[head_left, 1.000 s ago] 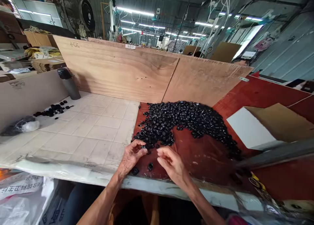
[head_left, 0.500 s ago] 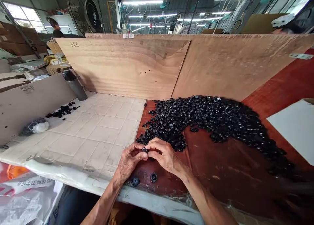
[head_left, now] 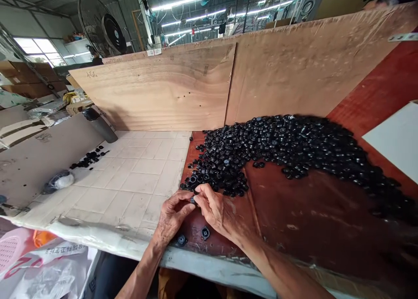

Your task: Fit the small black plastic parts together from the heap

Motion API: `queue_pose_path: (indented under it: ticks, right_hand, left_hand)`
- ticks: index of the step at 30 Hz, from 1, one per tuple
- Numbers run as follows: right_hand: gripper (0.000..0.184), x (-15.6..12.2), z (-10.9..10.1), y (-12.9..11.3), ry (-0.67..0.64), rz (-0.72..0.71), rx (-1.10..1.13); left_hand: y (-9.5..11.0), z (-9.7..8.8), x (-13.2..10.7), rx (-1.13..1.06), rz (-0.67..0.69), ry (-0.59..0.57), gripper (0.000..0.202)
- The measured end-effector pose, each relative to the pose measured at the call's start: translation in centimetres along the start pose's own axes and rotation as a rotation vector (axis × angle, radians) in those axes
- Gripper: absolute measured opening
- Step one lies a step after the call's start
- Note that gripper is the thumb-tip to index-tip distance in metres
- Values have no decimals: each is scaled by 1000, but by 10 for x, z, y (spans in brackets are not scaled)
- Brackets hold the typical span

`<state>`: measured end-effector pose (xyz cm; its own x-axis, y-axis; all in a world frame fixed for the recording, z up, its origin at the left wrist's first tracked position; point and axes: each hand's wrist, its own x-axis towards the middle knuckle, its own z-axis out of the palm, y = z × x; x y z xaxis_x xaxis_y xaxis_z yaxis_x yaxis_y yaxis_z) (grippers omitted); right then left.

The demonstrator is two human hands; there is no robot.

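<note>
The left hand (head_left: 173, 216) and the right hand (head_left: 222, 214) meet at the near edge of a heap of black moulded plastic parts (head_left: 281, 146). Both are narrowly closed, their fingertips pinching one small black part (head_left: 193, 199) between them, and the fingers hide most of it, so its exact shape is hard to tell. The heap spreads in a long curved band across a reddish-brown wooden tabletop (head_left: 310, 203), and the hands sit right beside its closest pieces. Two loose black parts (head_left: 205, 233) lie apart from the heap on its near side, just below the hands and close to the tabletop's front edge. Left of the heap is a white tiled slab (head_left: 130, 173), which carries a small scatter of black parts (head_left: 88, 158), a bagged bundle (head_left: 58, 181) and a grey tumbler (head_left: 99, 125) farther along. Upright plywood boards (head_left: 170, 90) stand behind the heap, and a white board (head_left: 395, 136) lies to its right
</note>
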<state>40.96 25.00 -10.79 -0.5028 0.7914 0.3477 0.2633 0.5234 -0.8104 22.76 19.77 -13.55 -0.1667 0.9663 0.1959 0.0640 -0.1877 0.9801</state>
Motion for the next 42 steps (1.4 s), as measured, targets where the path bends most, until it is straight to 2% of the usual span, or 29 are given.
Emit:
queue_pose_path:
  ticks: [3, 6, 10, 13, 17, 22, 27, 31, 35, 38, 42]
  right_hand:
    - [15, -3, 0, 4, -41, -46, -23]
    - [25, -5, 12, 25, -57, -104, -48]
    - [47, -5, 33, 54, 74, -114, -128]
    - [43, -6, 39, 60, 92, -151, -126]
    - [51, -7, 36, 55, 97, -121, -176]
    - [40, -6, 29, 46, 37, -97, -97]
    - [35, -4, 24, 38, 70, -101, -99]
    - [42, -3, 23, 35, 74, -83, -91]
    - [34, -2, 19, 28, 62, -90, -86]
    - [42, -2, 11, 21, 17, -71, -92]
    - [21, -4, 1, 13, -42, -147, -44]
  left_hand:
    - [1, 2, -3, -59, -27, 27, 29]
    - [-3, 2, -7, -102, -44, 42, 31]
    - [-14, 2, -7, -128, -15, 30, 35]
    - [-22, 3, -4, -172, -16, 52, 37]
    - [-28, 2, -2, -205, -25, 51, 37]
    - [-35, 0, -1, -211, -12, 39, 35]
    - [-34, 0, -1, -182, -8, 67, 38]
    - [-27, -1, -2, -153, -6, 24, 34]
    - [-12, -2, -4, -101, -37, 18, 29]
    - [-1, -1, -7, -28, -21, -23, 31]
    - [5, -2, -11, -89, -120, -65, 31]
